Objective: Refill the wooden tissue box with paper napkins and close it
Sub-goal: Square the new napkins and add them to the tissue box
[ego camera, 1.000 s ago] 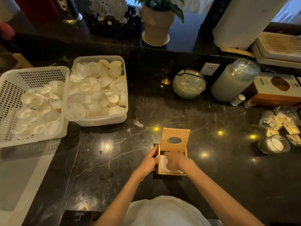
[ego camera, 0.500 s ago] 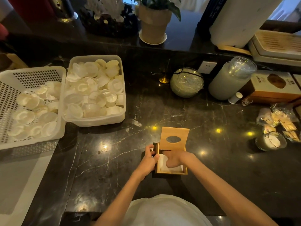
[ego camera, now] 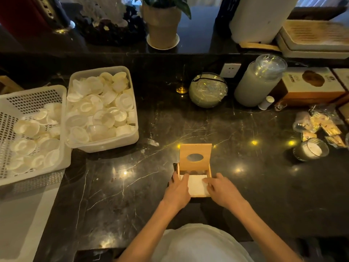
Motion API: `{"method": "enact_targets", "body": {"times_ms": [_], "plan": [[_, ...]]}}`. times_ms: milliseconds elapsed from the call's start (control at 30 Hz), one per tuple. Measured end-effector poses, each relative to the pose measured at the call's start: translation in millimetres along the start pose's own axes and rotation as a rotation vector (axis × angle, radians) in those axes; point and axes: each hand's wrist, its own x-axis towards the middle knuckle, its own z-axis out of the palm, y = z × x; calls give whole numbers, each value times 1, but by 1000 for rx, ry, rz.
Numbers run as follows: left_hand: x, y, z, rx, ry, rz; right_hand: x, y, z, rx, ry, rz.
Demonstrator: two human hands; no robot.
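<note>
A small wooden tissue box (ego camera: 199, 195) stands on the dark marble counter in front of me. Its hinged lid (ego camera: 195, 149), with an oval slot, is raised upright at the far side. White paper napkins (ego camera: 196, 183) lie flat inside the box. My left hand (ego camera: 177, 190) rests on the box's left wall, fingertips over the left edge of the napkins. My right hand (ego camera: 221, 190) sits at the right wall, its fingers reaching onto the right edge of the napkins. Neither hand lifts anything.
Two white plastic bins of small white dishes stand at the left: a solid bin (ego camera: 103, 108) and a perforated basket (ego camera: 28, 133). A glass globe (ego camera: 207, 90), a tall jar (ego camera: 258, 82), a cardboard box (ego camera: 311, 86), a glass candle (ego camera: 310, 149) and snack packets (ego camera: 321, 125) fill the right.
My right hand has come out of the middle of the box and now rests at its right edge. My left hand shifted from the outside wall onto the left rim.
</note>
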Motion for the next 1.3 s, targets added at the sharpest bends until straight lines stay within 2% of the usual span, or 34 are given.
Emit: {"method": "enact_targets", "body": {"times_ms": [100, 233, 333, 433, 633, 867, 1300], "plan": [[8, 6, -11, 40, -55, -53, 8, -1, -1, 7, 37, -3], [24, 17, -35, 171, -226, -128, 28, -9, -11, -67, -130, 28], [30, 19, -46, 124, -338, -212, 38, -13, -20, -172, -236, 25], [33, 17, -48, 30, -393, -271, 43, -12, -20, -251, -217, 28], [36, 17, -43, -22, -371, -249, 44, -9, -15, -225, -176, 29], [35, 15, -43, 28, -332, -209, 44, -13, -19, -258, -199, 40], [32, 11, -39, 18, -305, -174, 46, -18, -12, -386, -172, 64]]}}
